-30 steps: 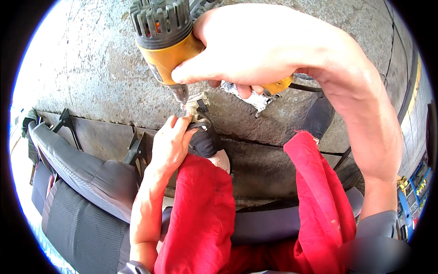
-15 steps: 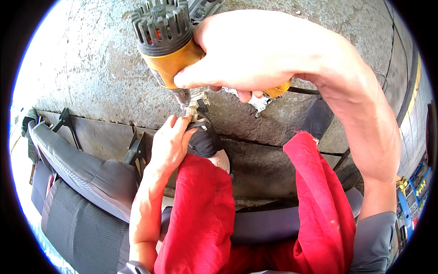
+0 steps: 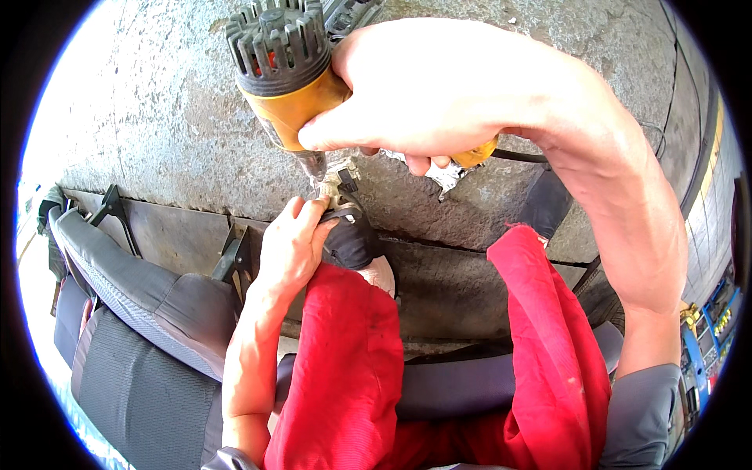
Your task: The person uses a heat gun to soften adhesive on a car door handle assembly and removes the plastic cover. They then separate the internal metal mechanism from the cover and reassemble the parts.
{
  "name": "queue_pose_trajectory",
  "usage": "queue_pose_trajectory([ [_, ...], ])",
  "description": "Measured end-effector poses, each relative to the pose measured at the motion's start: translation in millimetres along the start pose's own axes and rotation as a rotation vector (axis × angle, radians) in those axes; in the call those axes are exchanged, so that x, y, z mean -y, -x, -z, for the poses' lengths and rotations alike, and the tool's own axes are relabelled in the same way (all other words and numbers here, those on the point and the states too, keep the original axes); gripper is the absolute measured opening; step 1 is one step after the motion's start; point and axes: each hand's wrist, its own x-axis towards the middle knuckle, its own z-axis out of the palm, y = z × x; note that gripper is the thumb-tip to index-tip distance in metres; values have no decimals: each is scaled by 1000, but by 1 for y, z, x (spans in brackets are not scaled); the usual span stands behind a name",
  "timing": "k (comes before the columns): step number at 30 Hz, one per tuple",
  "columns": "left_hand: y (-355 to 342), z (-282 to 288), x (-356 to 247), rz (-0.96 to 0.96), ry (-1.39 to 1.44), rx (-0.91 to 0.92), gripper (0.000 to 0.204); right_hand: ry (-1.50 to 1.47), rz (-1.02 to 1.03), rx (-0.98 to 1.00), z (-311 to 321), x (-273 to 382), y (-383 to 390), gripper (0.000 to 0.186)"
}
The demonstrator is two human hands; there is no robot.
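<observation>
My right hand (image 3: 423,102) is wrapped round the handle of a yellow and black heat gun (image 3: 301,98). Its ribbed black back end points up toward me, and the metal nozzle (image 3: 312,164) slants down to the small part below. Between thumb and fingers my left hand (image 3: 291,239) pinches that small metal-and-black part (image 3: 342,196), a dull beige piece with a black block on its side; its exact kind is unclear. The nozzle tip is very near the part and my fingertips; whether it touches cannot be seen.
A dark grey car seat (image 3: 149,368) lies at the left, black brackets (image 3: 235,254) along its edge. Crumpled foil (image 3: 445,178) rests on the worn concrete floor beyond my knees. The gun's black cord (image 3: 518,157) runs right, under my forearm. A blue rack (image 3: 709,345) stands at the right.
</observation>
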Motion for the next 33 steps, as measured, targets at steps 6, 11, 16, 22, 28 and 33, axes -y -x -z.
queue_pose_trajectory([
  [6, 0, 0, 1, 1, 3, 1, 32, 16, -5, -5, 4, 8, 4, 52],
  [11, 0, 0, 2, -2, 1, 6, 32, 10, -182, 271, 41, 31, 20, 46],
  [16, 0, 0, 2, 3, 3, 4, 32, -14, -220, 316, 46, 33, 18, 49],
  [22, 0, 4, -1, 59, 1, 58, 30, 29, -114, 12, 13, 9, 19, 50],
  [28, -1, 6, -2, 52, 7, 61, 30, -58, -108, -14, 7, -8, 19, 46],
  [33, -1, 5, 0, 56, 10, 62, 30, -58, -112, 4, 8, -8, 21, 46],
])
